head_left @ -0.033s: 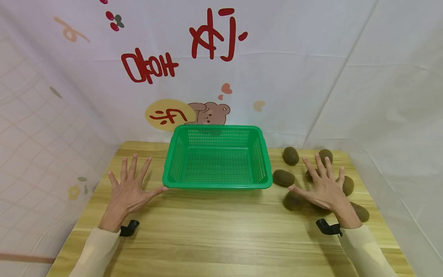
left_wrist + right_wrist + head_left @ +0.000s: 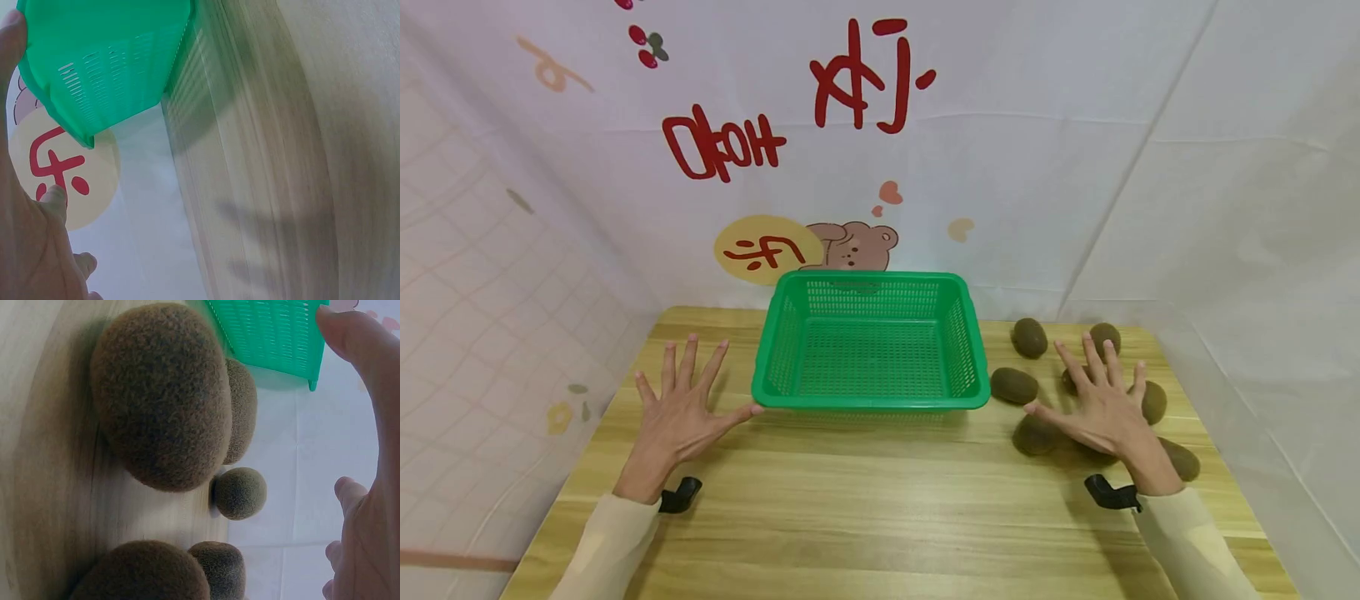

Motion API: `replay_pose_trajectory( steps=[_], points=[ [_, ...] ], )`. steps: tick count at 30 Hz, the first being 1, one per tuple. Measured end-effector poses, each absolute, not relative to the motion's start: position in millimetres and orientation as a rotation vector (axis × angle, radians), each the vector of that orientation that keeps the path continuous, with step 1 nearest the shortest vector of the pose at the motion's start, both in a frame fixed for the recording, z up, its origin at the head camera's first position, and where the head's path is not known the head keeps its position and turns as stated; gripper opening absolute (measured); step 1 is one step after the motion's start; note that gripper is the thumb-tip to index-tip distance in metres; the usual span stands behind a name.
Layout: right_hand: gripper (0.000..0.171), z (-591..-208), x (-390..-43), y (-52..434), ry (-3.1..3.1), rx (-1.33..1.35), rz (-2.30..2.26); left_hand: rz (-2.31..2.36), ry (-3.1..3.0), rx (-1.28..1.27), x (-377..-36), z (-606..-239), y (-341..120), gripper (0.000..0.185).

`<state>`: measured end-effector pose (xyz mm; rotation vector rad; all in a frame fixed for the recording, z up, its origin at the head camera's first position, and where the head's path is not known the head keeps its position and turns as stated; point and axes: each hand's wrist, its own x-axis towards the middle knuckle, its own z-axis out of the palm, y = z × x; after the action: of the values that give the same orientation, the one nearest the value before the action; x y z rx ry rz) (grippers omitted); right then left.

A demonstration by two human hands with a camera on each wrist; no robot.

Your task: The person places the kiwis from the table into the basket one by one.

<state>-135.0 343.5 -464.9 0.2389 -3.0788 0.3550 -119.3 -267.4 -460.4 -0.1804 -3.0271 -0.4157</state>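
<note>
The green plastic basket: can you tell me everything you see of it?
The green rectangular basket, seemingly plastic, has a smooth rim, slotted walls and a gridded floor. Empty, it stands upright on the light wooden table, with a brown oval kiwi beside its right side. Whether the thumb of the left hand touches it is unclear.

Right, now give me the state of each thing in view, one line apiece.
Left grip: fingers spread, holding nothing.
Right grip: fingers spread, holding nothing.
Green basket: upright, empty.
Kiwis: unpeeled, lying loose right of the basket.
Wooden table: bearing the basket and kiwis.
Printed backdrop: hanging, creased.
</note>
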Motion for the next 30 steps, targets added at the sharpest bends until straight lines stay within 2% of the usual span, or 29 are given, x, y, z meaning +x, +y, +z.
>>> replay_pose_trajectory(
  steps=[10, 21, 30],
  points=[
    [0.108, -460.9, -129.4, 348.2, -3.053, 0.182, 0.439, -0.488, -3.002, -0.178, -119.6, -460.8, -267.6, 0.109],
    [0.112, -458.8, -117.0, 367.8, -3.008, 0.055, 0.586, -0.652, -2.868, -0.335, -120.2, -469.2, -255.0, 0.105],
    [0.108, -455.3, -103.9, 385.1, -2.958, -0.064, 0.719, -0.688, -2.734, -0.42, -117.2, -478.3, -240.9, 0.107]
  ],
)
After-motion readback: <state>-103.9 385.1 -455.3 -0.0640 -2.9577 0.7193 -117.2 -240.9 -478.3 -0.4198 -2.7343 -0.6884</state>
